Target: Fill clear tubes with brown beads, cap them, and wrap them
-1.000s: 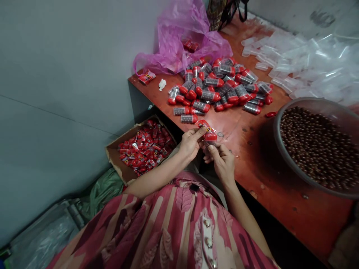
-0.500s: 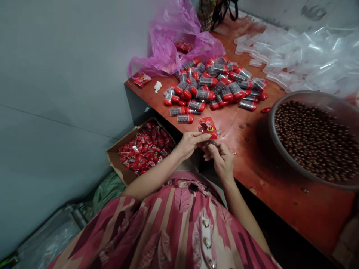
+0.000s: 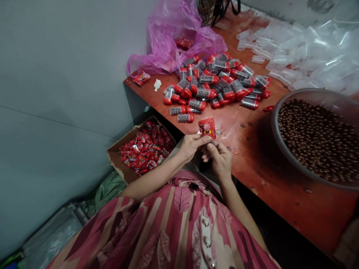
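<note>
your left hand [image 3: 192,146] pinches a red packet [image 3: 206,126] near its lower edge, while your right hand [image 3: 222,158] curls just beside, its grip unclear.

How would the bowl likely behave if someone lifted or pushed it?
The bowl would probably be heavy, given how many brown balls it holds. Those look smooth and round, so they may roll if it tilts. Whether it might tip is hard to judge: its base is hidden.
</note>
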Tool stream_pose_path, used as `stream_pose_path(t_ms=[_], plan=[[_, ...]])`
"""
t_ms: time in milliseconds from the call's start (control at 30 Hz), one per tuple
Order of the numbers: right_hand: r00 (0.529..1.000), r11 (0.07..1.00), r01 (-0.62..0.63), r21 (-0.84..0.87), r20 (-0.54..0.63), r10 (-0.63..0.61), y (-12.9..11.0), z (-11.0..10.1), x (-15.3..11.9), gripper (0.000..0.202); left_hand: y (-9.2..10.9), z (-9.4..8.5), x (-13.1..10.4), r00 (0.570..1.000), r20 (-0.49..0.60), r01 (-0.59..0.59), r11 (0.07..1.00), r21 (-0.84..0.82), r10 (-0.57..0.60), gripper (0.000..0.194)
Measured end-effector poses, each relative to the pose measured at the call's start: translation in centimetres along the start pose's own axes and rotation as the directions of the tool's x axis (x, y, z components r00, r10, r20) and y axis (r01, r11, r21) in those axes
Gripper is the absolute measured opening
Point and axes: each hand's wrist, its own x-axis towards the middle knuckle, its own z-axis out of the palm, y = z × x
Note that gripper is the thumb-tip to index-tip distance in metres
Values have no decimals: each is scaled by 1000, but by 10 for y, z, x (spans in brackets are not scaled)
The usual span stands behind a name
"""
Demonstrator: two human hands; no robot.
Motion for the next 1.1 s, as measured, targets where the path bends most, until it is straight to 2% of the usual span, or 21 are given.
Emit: stream_pose_path(t_ms=[167, 333, 433, 567, 633, 700, 767, 833, 933, 1033, 1100], plan=[[996, 984, -86, 157, 47, 80, 8, 0, 4, 27, 1, -2, 0, 998, -54, -38, 998, 58, 41, 34], [999, 1000, 25, 13, -42, -25, 3, 4, -1, 26, 1, 0, 3, 987, -136, -85, 996, -38, 79, 32], [997, 998, 59, -13, -58, -59, 3, 4, -3, 26, 2, -2, 2, 998, -55, -24, 998, -65, 20, 32], [999, 987, -26, 161, 22, 23, 9, 4, -3, 25, 6, -12, -1, 980, 157, 131, 990, -59, -120, 35], [999, 981, -44, 188, 27, 40, 12, 6, -3, 26, 7, -16, -1, 973, 182, 152, 987, -52, -141, 37], [1000, 994, -10, 107, -9, 11, 14, 8, -4, 26, 7, -17, -1, 987, 119, 108, 994, -19, -105, 35], [995, 997, 64, -38, -70, -66, 15, 9, -4, 27, 4, -15, 0, 1000, -2, 20, 1000, 22, -20, 31], [988, 986, 106, -127, -100, -119, 15, 9, -3, 27, -1, -10, -2, 989, -132, -55, 997, 47, 61, 31], [998, 999, 39, -10, -57, -39, 16, 9, 1, 28, -10, -4, -7, 970, -234, -60, 997, 43, 69, 35], [999, 986, -42, 161, 14, 40, 19, 8, 2, 30, -13, -6, -10, 974, -225, -28, 1000, 6, 28, 37], [997, 979, -59, 196, 57, 48, 20, 7, -1, 31, -12, -10, -11, 971, -239, -32, 998, -46, 20, 37]])
